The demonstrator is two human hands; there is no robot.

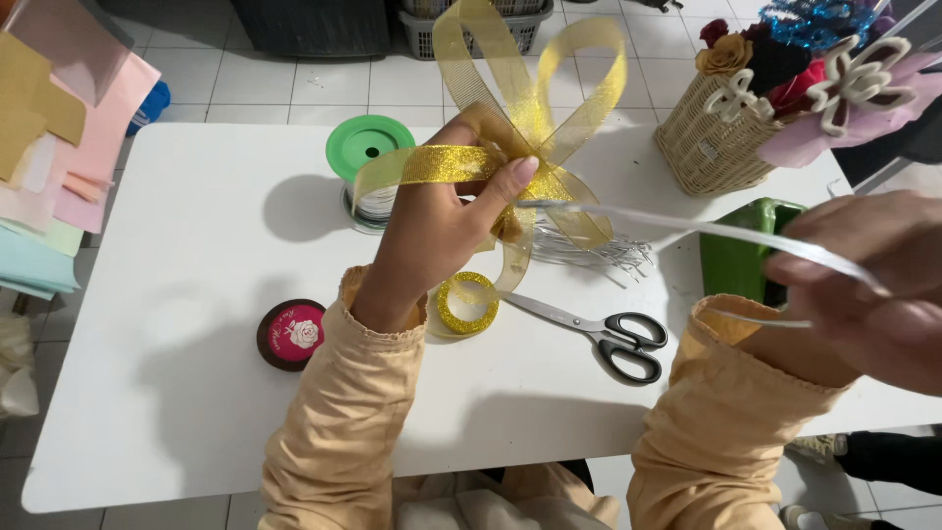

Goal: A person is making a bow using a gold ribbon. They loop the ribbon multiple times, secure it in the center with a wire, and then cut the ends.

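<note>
My left hand [446, 221] pinches the middle of a gold glitter ribbon bow [535, 103] with several loops, held above the white table [177, 393]. My right hand [863, 285], blurred at the right edge, grips a thin silver-white ribbon strip [687, 228] that runs left to the bow's centre. A small gold ribbon roll [467, 303] lies on the table just below my left wrist. Black-handled scissors [599, 329] lie between my two forearms.
A green spool of silver ribbon [369, 157] stands behind the bow. A round dark tin with a rose [291, 334] sits at the left. A bunch of silver strips [589, 250], a green box [736, 255], a wicker flower basket [721, 132] and stacked coloured paper [49, 147] surround the work.
</note>
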